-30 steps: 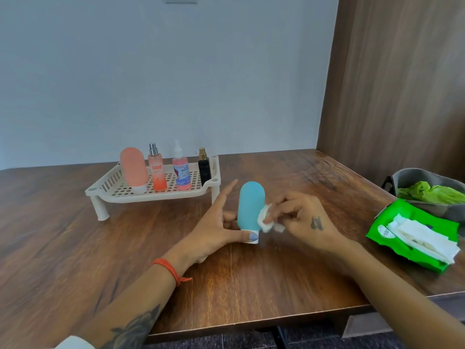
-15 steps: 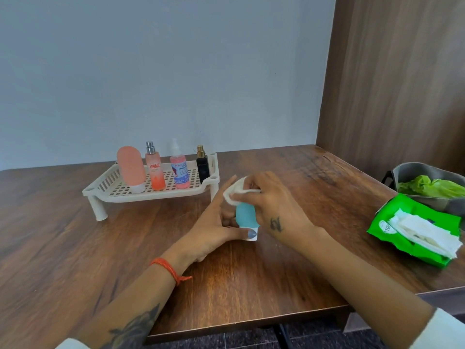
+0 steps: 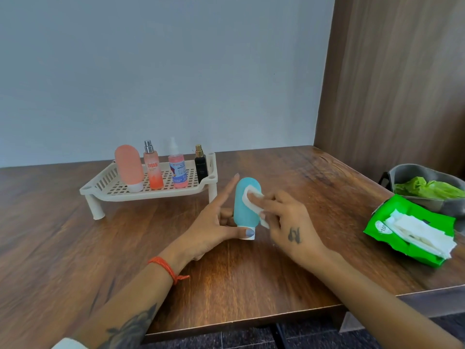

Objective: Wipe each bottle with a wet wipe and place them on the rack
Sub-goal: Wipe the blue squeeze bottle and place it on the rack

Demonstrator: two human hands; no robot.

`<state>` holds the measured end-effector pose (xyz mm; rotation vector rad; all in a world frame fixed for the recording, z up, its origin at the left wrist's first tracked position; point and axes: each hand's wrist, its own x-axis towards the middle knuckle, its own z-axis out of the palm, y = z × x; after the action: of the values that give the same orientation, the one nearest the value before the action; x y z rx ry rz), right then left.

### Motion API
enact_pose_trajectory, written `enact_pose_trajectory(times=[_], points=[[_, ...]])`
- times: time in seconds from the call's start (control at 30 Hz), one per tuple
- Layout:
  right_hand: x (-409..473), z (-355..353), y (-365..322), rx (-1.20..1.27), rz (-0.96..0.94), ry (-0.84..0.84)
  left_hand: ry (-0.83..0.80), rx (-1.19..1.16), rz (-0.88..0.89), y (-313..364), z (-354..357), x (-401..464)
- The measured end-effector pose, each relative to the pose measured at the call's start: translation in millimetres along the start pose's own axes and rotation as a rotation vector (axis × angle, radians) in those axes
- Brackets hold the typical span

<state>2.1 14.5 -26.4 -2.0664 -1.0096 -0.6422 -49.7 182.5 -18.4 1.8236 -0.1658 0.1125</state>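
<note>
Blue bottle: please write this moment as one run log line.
stage: wiping | blue bottle: upright on table | left hand: steadies it | right hand: presses wet wipe on it | rack: four bottles

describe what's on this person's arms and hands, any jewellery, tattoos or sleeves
The left hand has a grey-blue painted thumbnail, an orange thread bracelet round the wrist and a dark leaf-like tattoo on the forearm. A white sleeve edge shows at the bottom. The right hand has a small dark tattoo on its back; that forearm is bare.
</note>
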Motion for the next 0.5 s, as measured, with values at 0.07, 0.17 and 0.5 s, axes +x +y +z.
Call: enact_pose_trajectory(times=[0.07, 0.17, 0.5], points=[[-6.1, -3.3, -1.3, 0.003, -0.064, -0.091, -0.005, -0.017, -0.001, 1.3, -0.1, -0.8], [-6.4, -10.4, -3.5, 0.023, -0.078, -0.248, -0.006, 0.001, -0.006, 1.8, -0.6, -0.5], [40.3, -12.3, -23.4, -0.198, -0.020, -0.219, -0.003, -0.019, -0.017, -0.9, -1.7, -1.6]])
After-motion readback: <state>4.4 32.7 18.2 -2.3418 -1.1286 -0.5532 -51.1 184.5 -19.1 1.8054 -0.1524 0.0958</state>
